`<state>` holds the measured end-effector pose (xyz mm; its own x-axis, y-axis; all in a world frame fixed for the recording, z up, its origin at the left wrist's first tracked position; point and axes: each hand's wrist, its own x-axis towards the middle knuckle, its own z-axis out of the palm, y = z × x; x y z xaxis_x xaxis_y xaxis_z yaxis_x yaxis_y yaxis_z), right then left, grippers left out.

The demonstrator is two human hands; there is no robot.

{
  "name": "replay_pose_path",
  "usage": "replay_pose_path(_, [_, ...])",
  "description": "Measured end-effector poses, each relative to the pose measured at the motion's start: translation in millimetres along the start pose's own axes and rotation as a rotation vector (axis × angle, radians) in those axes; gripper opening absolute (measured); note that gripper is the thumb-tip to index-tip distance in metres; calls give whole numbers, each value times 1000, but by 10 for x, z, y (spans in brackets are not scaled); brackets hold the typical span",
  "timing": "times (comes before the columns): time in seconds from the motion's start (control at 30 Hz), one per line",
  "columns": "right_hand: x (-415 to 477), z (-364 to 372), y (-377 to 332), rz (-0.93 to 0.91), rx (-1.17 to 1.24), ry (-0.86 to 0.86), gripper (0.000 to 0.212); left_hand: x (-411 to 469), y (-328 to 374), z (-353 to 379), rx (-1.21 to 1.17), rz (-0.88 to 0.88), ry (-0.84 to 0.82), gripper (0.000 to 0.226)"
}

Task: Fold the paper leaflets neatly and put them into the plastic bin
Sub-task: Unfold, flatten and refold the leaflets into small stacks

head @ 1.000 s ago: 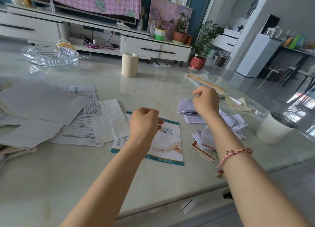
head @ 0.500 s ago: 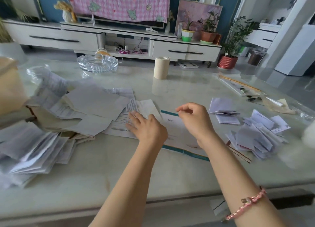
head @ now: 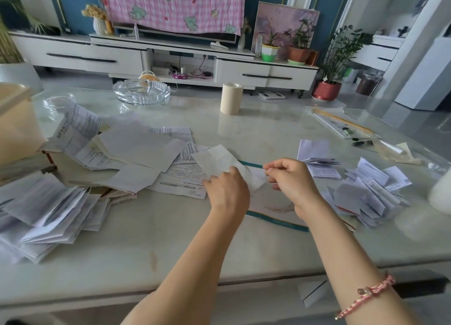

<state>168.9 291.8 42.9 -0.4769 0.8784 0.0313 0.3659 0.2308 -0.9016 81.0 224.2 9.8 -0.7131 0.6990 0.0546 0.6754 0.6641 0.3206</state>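
At the far left edge we saw the beige plastic bin (head: 14, 122) on the tabletop (head: 151, 227), well apart from both hands. In front of it lay a heap of folded leaflets (head: 44, 215), and beside that a loose spread of unfolded sheets (head: 136, 151). Behind these stood a glass ashtray (head: 141, 91), and further right a roll of tape (head: 231, 98) stood upright.

At the middle, the left hand (head: 227, 190) had its fingers (head: 233, 172) closed on the near edge of a white leaflet (head: 219, 160), which was lifted and tilted off the tabletop above a teal-edged booklet (head: 275, 221). The right hand (head: 290, 180), just beside it, pinched the same leaflet's right corner between thumb and fingertips (head: 268, 166). The booklet lay flat under both hands, partly hidden by them.

To the right lay a small stack of folded papers (head: 314, 151), then a larger jumble of folded leaflets (head: 371, 193), with a white cup (head: 441, 193) blurred at the edge.
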Motion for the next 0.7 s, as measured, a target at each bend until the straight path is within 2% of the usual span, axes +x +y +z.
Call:
replay_pose_path(0.1, [14, -84, 26, 37, 17, 8, 27, -56, 83, 49, 125, 50, -98, 47])
replay_pose_path(0.17, [19, -113, 32, 61, 42, 4, 26, -85, 108, 71, 176, 77, -99, 52])
replay_pose_path(0.23, [12, -132, 33, 75, 53, 0, 25, -107, 147, 87, 171, 113, -41, 42])
replay_pose_path(0.33, [4, -163, 37, 80, 69, -4, 24, -163, 239, 78, 169, 205, 26, 9])
replay_pose_path(0.43, [11, -203, 44, 92, 106, 12, 18, -192, 294, -5, 40, 194, 19, 14])
replay_pose_path(0.5, [33, -230, 49, 105, 121, 44, 17, -193, 299, -101, -148, 116, 81, 15])
replay_pose_path(0.6, [44, -271, 64, 120, 128, 65, 22, -224, 260, -304, -603, -6, 173, 23])
replay_pose_path(0.63, [37, -281, 64, 127, 150, 17, 25, -244, 240, -367, -793, -33, 174, 26])
replay_pose_path(0.7, [-5, -282, 39, 168, 260, -202, 31, -303, 179, -477, -1181, -117, 79, 21])
